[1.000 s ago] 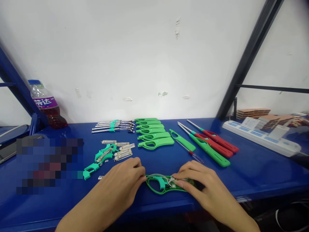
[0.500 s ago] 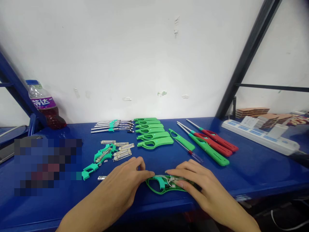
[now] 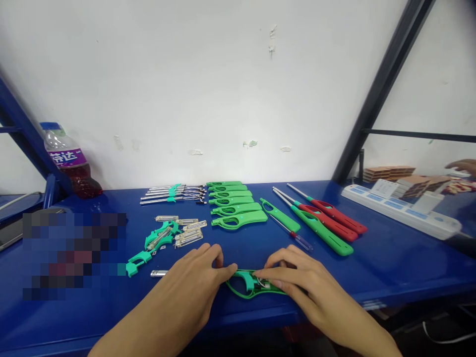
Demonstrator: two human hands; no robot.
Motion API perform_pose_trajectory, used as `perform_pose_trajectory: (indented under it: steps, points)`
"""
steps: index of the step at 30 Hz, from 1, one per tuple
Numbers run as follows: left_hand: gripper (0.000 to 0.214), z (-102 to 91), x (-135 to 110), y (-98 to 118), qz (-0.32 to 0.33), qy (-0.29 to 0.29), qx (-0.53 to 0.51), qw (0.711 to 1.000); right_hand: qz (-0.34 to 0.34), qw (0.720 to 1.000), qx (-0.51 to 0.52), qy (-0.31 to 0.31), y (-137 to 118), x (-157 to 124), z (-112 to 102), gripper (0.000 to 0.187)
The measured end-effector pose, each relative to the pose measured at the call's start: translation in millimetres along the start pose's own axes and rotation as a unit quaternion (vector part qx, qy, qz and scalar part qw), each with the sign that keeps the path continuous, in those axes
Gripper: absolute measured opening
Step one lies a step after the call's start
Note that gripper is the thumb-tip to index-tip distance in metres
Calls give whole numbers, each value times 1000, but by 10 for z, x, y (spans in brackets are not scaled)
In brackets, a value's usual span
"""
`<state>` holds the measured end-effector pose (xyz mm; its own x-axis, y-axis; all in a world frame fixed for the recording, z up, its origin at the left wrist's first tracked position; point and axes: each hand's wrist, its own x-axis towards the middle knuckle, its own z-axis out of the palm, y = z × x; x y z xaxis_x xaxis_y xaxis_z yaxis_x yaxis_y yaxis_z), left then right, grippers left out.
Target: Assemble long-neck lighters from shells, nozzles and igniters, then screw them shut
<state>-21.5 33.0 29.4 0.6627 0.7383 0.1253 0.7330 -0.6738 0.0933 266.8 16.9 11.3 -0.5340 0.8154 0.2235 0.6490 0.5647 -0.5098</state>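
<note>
An opened green gas lighter [image 3: 243, 295] lies near the table's front edge, with a turquoise trigger [image 3: 248, 280] and thin wires [image 3: 262, 283] showing inside its handle half. My left hand [image 3: 195, 282] is closed on the front end, thumb pressed at the handle's upper rim; a metal tube [image 3: 158, 273] sticks out to the left beyond it. Bent over the rear part, my right hand [image 3: 301, 280] has its fingertips pressed into the handle at the wires. What lies under these fingers is hidden.
Behind are several green handle halves [image 3: 240, 219], metal rods with wires [image 3: 163, 199], clear fuel tanks [image 3: 189, 237] and turquoise triggers [image 3: 139, 260]. To the right lie a screwdriver [image 3: 303, 242], whole lighters [image 3: 323, 230] and a power strip [image 3: 401, 210]. Another person's hand [image 3: 463, 166] shows far right.
My right fingertips have shifted slightly left and down over the wires, which are now more covered. My left hand stays nearly in place. Another person's hand has appeared at the far right.
</note>
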Motion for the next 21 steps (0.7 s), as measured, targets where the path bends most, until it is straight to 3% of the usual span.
perform_pose_trajectory:
  steps: [8,21]
  points:
    - [52,-51,113,-57,18,17,-27,999,-10,1000,6,13,-9,20,-1,40]
    - [55,-75,115,-30,15,7,-51,999,-6,1000,30,-1,-56,19,-27,39]
